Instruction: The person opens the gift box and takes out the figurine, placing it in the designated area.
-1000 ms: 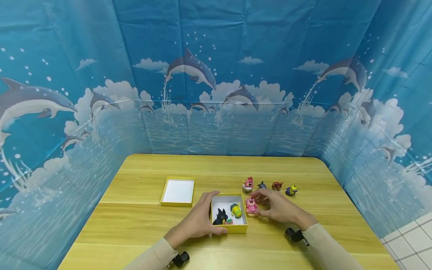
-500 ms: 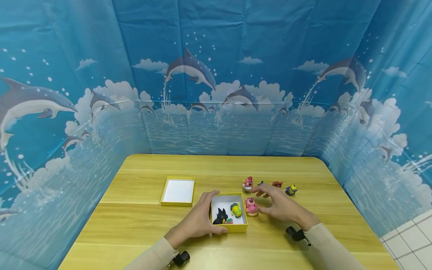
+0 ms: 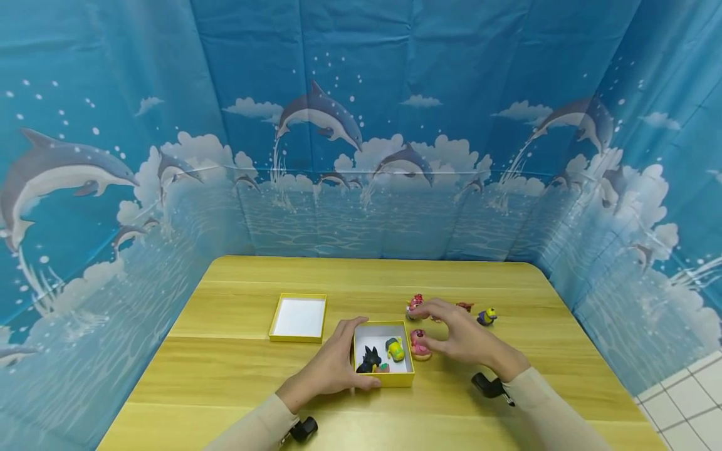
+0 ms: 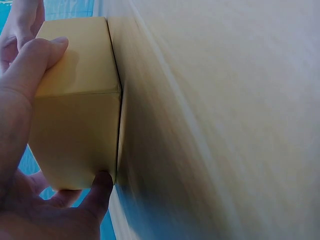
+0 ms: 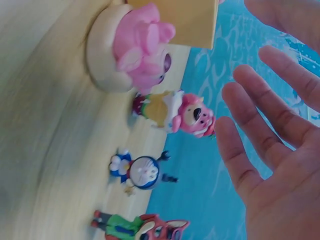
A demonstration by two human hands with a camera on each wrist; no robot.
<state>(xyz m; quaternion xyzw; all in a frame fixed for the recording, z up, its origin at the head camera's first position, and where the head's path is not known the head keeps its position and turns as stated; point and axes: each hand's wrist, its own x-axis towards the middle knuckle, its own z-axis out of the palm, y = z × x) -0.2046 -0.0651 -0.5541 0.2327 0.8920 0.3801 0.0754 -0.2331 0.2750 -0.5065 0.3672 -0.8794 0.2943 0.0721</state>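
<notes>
My left hand [image 3: 329, 366] grips the yellow box [image 3: 398, 380] by its left side, thumb along the front wall and fingers round the back corner. Inside lie a black pointed-eared figurine [image 3: 369, 359], a yellow-and-grey figurine [image 3: 395, 349] and a small pinkish piece with green on it. Fingers spread and holding nothing, my right hand [image 3: 465, 335] hovers just right of the box. Nearest to it is a pink bear figurine [image 5: 142, 47] on a cream base, beside the box. Its thumb overlaps that bear in the head view; the right wrist view shows the palm and fingers apart from it.
Behind stand a second pink bear [image 5: 192, 115], a blue cat figurine [image 5: 142, 170] and a fox figurine [image 5: 120, 227] in green, plus a yellow-and-purple figurine [image 3: 487, 316] at the right. A shallow white-lined lid [image 3: 323, 318] lies left of the box.
My right hand has come off the near pink bear and shifted up and back, its fingertips now by the rear bear and covering the blue cat figurine. The left hand keeps its hold.
</notes>
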